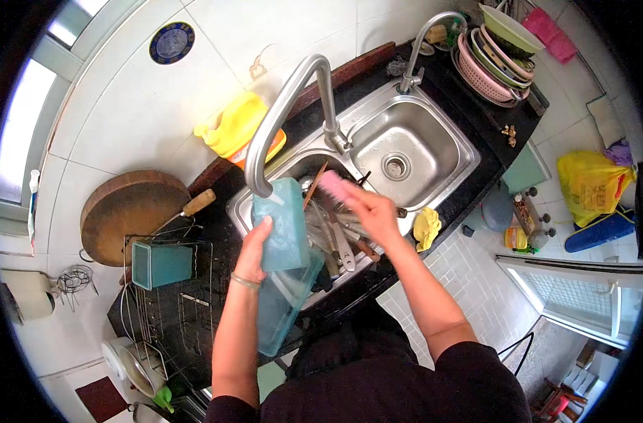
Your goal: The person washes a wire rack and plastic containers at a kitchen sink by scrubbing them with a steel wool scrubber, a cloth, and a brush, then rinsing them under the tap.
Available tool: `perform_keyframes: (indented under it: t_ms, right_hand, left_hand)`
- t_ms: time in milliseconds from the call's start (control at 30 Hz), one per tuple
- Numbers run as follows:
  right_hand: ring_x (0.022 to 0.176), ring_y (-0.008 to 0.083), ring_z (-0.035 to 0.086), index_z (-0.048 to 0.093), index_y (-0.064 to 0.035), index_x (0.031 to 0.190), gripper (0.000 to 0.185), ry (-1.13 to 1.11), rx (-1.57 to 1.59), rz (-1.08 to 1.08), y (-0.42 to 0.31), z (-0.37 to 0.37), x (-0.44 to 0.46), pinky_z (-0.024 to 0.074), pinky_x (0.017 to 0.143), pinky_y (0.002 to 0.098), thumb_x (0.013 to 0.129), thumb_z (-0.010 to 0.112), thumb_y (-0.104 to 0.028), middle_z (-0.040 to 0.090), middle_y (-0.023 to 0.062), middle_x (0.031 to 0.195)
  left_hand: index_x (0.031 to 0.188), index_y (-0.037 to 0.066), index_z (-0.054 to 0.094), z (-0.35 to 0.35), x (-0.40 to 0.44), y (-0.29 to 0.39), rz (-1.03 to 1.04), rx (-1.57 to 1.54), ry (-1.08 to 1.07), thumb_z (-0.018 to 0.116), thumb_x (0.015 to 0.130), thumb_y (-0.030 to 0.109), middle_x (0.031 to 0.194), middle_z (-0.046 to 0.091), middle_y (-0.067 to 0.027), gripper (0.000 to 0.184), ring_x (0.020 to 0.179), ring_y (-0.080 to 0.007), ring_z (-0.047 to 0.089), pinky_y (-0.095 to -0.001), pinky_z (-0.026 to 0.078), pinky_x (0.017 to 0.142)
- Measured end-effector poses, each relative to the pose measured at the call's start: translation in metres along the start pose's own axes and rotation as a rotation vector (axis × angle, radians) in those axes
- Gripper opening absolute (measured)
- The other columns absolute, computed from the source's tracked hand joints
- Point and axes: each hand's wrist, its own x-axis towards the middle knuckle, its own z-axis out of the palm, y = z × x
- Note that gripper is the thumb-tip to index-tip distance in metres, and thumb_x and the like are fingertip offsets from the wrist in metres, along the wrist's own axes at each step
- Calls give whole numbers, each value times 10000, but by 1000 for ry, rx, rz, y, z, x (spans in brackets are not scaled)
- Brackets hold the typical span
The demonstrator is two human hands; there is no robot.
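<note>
My left hand (253, 252) is closed on the side of a teal plastic container (280, 225), tilted under the spout of the large faucet (293, 92). In my right hand (372, 213) is a pink sponge (332, 185), pinched by the fingers and slightly blurred, a little right of the container. Below both hands, the left sink basin (238, 211) holds knives, chopsticks and other utensils (343, 243). A see-through teal tray or lid (283, 321) leans across the sink's front edge beneath the container. The container's inside is hidden.
Beside the right basin (434, 134) lies a yellow cloth (426, 228). A yellow jug (233, 130) stands behind the faucet. Stacked colanders (484, 70) sit at the back right. On the left are a round chopping board (124, 218) and a wire rack holding another teal container (163, 265).
</note>
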Motion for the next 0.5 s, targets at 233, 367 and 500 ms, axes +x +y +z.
perform_keyframes:
  t_ms: [233, 367, 500]
  right_hand:
    - [603, 234, 579, 663, -260, 1126, 304, -222, 3, -358, -27, 29, -35, 458, 554, 341, 822, 662, -267, 567, 78, 673]
    - [694, 228, 626, 658, -248, 1129, 298, -43, 134, -168, 13, 27, 27, 488, 646, 316, 832, 655, -275, 664, 101, 816]
    - [1019, 124, 593, 621, -109, 1184, 311, 40, -11, 96, 17, 6, 39, 446, 895, 254, 878, 627, -166, 646, 67, 1144]
  left_hand:
    - [1235, 49, 493, 21, 1, -6, -195, -337, -243, 526, 922, 411, 1108, 602, -84, 480, 954, -207, 609, -361, 512, 834]
    - [1230, 45, 499, 34, -5, -29, -125, -319, -207, 509, 930, 399, 1106, 606, -86, 464, 955, -211, 609, -359, 511, 839]
    - [1219, 48, 513, 39, -8, -25, -43, -411, -207, 505, 933, 390, 1093, 612, -84, 445, 955, -208, 609, -361, 510, 841]
